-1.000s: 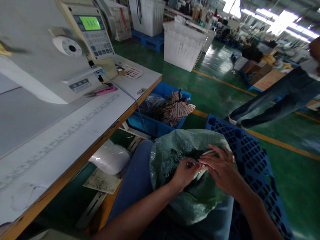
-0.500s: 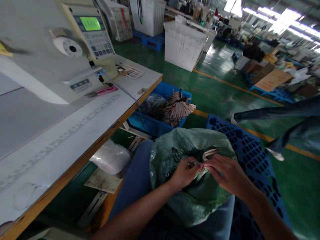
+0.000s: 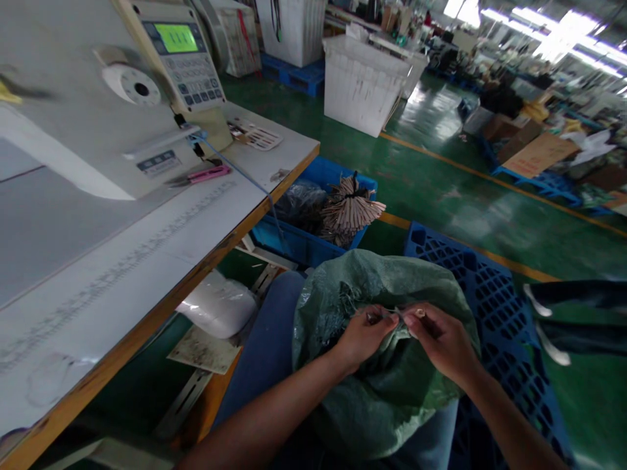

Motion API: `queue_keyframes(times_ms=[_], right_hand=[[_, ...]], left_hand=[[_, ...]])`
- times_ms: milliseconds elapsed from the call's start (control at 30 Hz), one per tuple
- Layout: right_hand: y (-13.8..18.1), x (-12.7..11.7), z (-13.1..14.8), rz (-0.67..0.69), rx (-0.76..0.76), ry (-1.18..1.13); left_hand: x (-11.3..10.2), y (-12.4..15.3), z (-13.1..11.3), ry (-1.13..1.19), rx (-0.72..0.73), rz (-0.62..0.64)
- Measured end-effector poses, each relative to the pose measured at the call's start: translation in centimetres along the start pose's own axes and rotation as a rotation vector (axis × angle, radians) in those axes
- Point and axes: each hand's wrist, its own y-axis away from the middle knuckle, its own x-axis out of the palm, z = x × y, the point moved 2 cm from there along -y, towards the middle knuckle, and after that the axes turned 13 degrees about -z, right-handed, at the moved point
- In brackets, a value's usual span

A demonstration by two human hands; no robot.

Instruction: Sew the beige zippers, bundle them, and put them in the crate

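A green woven sack (image 3: 382, 385) rests on my lap, its mouth open toward me. My left hand (image 3: 365, 336) is closed, fingers pinched at the sack's mouth on a thin strip I can barely see. My right hand (image 3: 441, 339) is closed too, pinching the same small piece from the right side. The two hands meet fingertip to fingertip over the sack opening. What lies inside the sack is hidden in shadow.
A sewing machine (image 3: 98, 111) with a lit green control panel (image 3: 177, 38) stands on the white table (image 3: 147, 248) at my left, pink snips (image 3: 206, 175) beside it. A blue bin (image 3: 304, 241) holds tan strip bundles (image 3: 350, 209). A blue pallet (image 3: 494, 307) lies right; a passer-by's legs (image 3: 573, 313) cross there.
My right hand has closed from spread fingers into a pinch against my left hand. The pale strip loop above the sack is out of sight. The passer-by has walked toward the lower right.
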Motion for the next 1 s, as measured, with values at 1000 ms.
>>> queue_keyframes(times_ms=[1000], right_hand=[[1.2, 0.1, 1.5, -0.134, -0.232, 0.238]], left_hand=[[-0.1, 0.8, 0.3, -0.503, 0.551, -0.077]])
